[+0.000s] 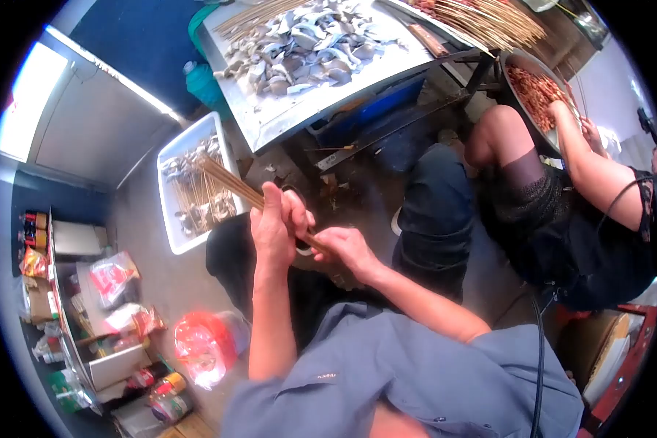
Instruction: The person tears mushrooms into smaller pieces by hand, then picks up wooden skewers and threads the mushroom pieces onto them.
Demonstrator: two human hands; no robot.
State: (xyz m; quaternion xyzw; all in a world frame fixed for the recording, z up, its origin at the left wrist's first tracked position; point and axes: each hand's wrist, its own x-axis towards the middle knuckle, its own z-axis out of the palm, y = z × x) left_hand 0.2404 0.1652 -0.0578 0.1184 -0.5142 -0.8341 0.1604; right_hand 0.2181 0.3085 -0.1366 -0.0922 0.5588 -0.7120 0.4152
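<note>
My left hand [276, 226] is wrapped round a bundle of thin wooden skewers [230, 182], thumb up along it. The bundle slants from upper left down toward my lap. At its lower end my right hand [347, 252] is closed, its fingers pinching the sticks. Beyond the bundle's upper end a white plastic tray [174, 232] stands on the floor. In it lie several skewers threaded with grey-white pieces [190, 164]. On the metal table [252, 124] ahead is a heap of grey-white slices [306, 51] that look like mushroom, with loose skewers [259, 20] behind.
At right a co-worker [591, 168] reaches into a metal bowl [515, 80] of red meat pieces. Meat skewers [489, 25] lie at the table's right end. A red plastic bag [201, 343] and a shelf with packages [109, 281] are at left. A black cable [539, 350] hangs beside me.
</note>
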